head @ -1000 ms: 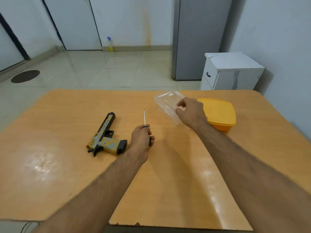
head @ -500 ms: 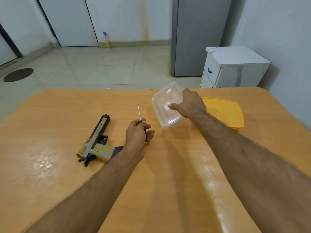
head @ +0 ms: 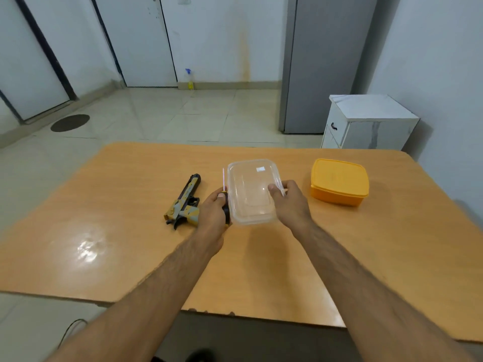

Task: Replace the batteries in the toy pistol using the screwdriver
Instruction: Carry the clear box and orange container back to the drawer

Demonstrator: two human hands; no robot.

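The toy pistol (head: 184,202), yellow, grey and black, lies on the wooden table (head: 130,231) with its barrel pointing away from me. My left hand (head: 213,214) grips the black handle of the screwdriver (head: 224,178), whose thin shaft points away, just right of the pistol's grip. My right hand (head: 288,205) holds a clear plastic container (head: 251,189) by its right edge, thumb on top, tilted up above the table between both hands. Its left edge is close to my left hand. No batteries show.
A closed yellow box (head: 339,181) stands on the table to the right. Beyond the table are a white cabinet (head: 366,124), a grey refrigerator (head: 324,64), and a spray bottle (head: 190,79) on the tiled floor by the wall.
My right hand has brought the clear container leftward from beside the yellow box to between my hands. My left hand kept its grip on the screwdriver next to the pistol.
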